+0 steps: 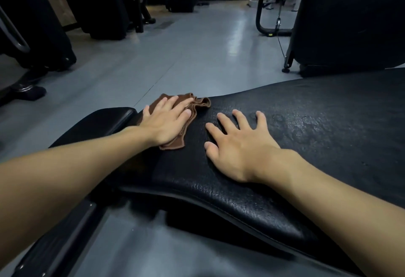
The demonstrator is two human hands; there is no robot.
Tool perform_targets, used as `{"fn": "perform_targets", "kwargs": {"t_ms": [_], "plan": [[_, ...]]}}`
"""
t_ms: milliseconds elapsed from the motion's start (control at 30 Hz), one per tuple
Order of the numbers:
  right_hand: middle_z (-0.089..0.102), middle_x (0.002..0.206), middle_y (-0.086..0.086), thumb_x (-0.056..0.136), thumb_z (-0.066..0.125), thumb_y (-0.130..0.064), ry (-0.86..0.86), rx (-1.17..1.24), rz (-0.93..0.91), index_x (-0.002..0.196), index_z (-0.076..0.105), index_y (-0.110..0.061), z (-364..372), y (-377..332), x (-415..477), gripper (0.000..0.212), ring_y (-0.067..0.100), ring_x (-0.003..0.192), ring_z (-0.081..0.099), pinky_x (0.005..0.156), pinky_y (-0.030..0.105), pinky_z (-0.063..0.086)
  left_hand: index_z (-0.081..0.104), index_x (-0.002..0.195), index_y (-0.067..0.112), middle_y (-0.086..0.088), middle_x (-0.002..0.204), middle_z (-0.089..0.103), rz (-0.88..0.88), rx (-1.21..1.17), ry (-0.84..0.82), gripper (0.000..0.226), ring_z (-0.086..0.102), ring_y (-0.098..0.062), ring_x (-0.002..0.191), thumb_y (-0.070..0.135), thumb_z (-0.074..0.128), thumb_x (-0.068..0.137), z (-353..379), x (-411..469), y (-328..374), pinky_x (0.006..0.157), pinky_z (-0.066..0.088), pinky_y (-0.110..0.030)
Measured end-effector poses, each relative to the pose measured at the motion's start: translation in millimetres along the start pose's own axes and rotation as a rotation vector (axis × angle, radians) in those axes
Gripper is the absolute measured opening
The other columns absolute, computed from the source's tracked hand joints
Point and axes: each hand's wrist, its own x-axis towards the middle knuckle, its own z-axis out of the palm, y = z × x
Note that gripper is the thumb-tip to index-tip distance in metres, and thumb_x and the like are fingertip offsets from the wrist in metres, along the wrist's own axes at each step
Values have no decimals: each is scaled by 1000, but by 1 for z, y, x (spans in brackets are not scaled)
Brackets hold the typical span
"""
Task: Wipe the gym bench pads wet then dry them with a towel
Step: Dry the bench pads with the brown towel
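**Left hand** [166, 121]: fingers straight, pressed flat on a folded brown cloth [198, 103], curled round nothing.

**Right hand** [236, 145]: fingers straight and spread, resting palm-down on the large bench pad [324, 127], just beside the cloth but not touching it.

**Cloth:** it lies at the far edge of this pad, next to the gap before the smaller pad [105, 121].

**Step in hand:** it appears to be a wiping stroke; whether this is the wet or the dry pass cannot be told.

**Technique:** even palm pressure suits the grained surface. Strokes should overlap and run over the edges and into the gap. The bracing right hand should move off areas not yet wiped.

**Surroundings:** a grey floor [197, 53] and dark machines [350, 17].

**Writing:** no brand, label or text is legible.
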Motion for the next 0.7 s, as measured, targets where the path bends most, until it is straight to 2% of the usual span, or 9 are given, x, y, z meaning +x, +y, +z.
{"fn": "perform_targets", "kwargs": {"t_ms": [200,333,467,600,700], "plan": [[-1,167,-5,100,5,-55,34,9,62,156,7,-39,-2,-5,-4,58,24,153,-4,116,63,-2,20,147,52,9,159,24,43,-24,23,54,16,-18,148,59,12,93,-4,26,-4,113,6,-65],[10,166,-9,102,13,-54,70,25,126,154,19,-40,-6,-14,-11,54,20,152,6,117,62,4,14,151,47,7,164,12,108,-56,3,55,5,-15,151,56,8,97,-3,9,-15,118,-2,-56],[35,155,-7,104,30,-40,154,91,217,143,43,-32,-10,-35,-13,42,18,148,22,116,62,11,11,152,47,8,165,3,195,-80,-36,53,-3,-14,151,55,7,99,-6,-32,-29,119,-7,-52],[37,153,-8,99,35,-18,164,194,222,146,40,-30,-12,-69,-10,49,13,146,23,118,61,9,9,151,50,9,165,0,278,-61,-76,51,-5,-13,151,54,8,100,-12,-92,-51,119,-6,-53],[38,153,-7,100,35,-21,181,205,228,145,41,-33,-8,-84,-6,47,15,146,24,117,62,9,6,152,49,7,165,0,365,35,-76,53,-4,-13,151,56,10,99,-18,-137,-73,119,0,-53]]}}
